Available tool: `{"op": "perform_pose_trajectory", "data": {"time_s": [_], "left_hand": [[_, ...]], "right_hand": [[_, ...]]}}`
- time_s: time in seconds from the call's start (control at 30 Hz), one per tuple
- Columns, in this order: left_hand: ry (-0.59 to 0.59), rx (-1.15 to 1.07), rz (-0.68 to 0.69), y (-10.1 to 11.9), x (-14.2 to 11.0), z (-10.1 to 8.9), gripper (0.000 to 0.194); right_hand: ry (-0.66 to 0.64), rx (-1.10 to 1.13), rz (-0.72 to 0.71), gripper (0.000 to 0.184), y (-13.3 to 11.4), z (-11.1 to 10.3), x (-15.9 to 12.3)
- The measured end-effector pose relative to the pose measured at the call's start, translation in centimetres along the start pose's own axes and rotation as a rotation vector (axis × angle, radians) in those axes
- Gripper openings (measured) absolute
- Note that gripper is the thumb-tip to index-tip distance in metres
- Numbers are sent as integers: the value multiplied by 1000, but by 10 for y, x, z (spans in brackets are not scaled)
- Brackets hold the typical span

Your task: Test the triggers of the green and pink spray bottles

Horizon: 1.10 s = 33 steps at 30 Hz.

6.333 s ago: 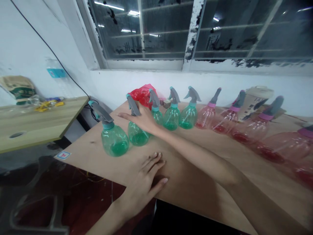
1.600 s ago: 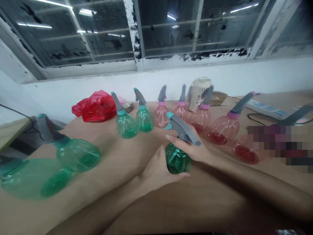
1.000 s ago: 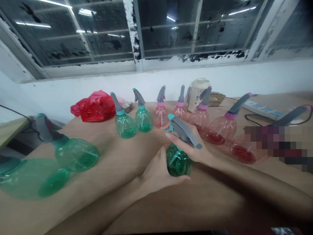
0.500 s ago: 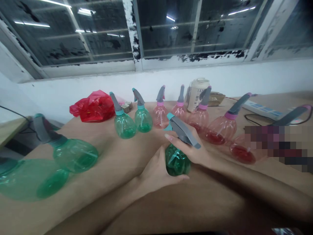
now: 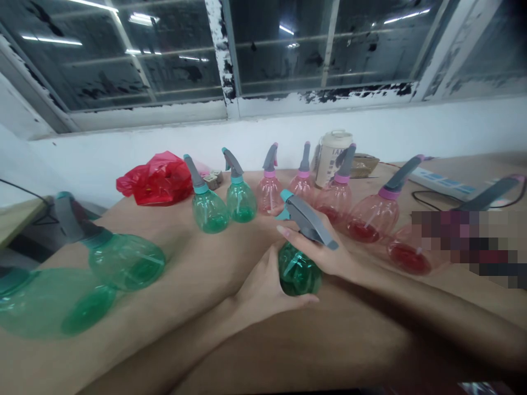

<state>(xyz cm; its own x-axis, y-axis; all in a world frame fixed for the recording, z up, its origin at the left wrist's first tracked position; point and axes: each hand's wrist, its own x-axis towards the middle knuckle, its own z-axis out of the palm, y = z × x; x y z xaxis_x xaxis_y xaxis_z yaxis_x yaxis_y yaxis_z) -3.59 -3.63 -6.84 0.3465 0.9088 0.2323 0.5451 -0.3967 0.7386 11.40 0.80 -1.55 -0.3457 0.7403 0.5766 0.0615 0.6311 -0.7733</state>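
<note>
Between my hands is a green spray bottle [image 5: 300, 270] with a grey and teal trigger head, tilted so the nozzle points to the left and away. My left hand [image 5: 263, 288] wraps round the bottle's body from the left and below, its thumb along the near side. Around the neck, just under the spray head, my right hand [image 5: 325, 247] is closed, with a finger near the teal trigger. Part of the bottle is hidden behind the fingers.
Green spray bottles [image 5: 209, 211] stand on the left and behind; pink spray bottles [image 5: 373, 216] line the right. At the back are a red plastic bag [image 5: 158, 180], a white can-shaped container [image 5: 334, 156] and a power strip [image 5: 442, 184]. The wooden table [image 5: 197, 258] runs to a white wall.
Almost nothing differs. Both hands keep the same hold on the green spray bottle; a fingertip now shows near the trigger, and the view has shifted very slightly.
</note>
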Motion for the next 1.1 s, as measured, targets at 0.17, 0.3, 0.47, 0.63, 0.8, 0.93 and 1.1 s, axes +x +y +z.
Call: {"op": "perform_pose_trajectory", "data": {"time_s": [0.17, 0.3, 0.47, 0.63, 0.8, 0.93, 1.1], "left_hand": [[-17, 13, 37, 3, 1, -3, 104], [-30, 28, 23, 6, 0, -3, 104], [-7, 27, 25, 8, 0, -2, 104], [-4, 24, 44, 7, 0, -3, 106], [-12, 24, 15, 9, 0, -5, 104], [-18, 16, 10, 9, 0, -5, 101], [-22, 9, 15, 7, 1, -5, 103]], "right_hand": [[-16, -37, 0, 20, -4, -1, 2], [-2, -68, 9, 9, -7, -1, 2], [4, -117, -43, 9, -6, -2, 3], [-44, -30, -5, 11, -1, -2, 4], [10, 25, 8, 21, 3, 1, 0], [51, -7, -9, 8, 4, 2, -2], [57, -24, 0, 5, 2, 2, -3]]}}
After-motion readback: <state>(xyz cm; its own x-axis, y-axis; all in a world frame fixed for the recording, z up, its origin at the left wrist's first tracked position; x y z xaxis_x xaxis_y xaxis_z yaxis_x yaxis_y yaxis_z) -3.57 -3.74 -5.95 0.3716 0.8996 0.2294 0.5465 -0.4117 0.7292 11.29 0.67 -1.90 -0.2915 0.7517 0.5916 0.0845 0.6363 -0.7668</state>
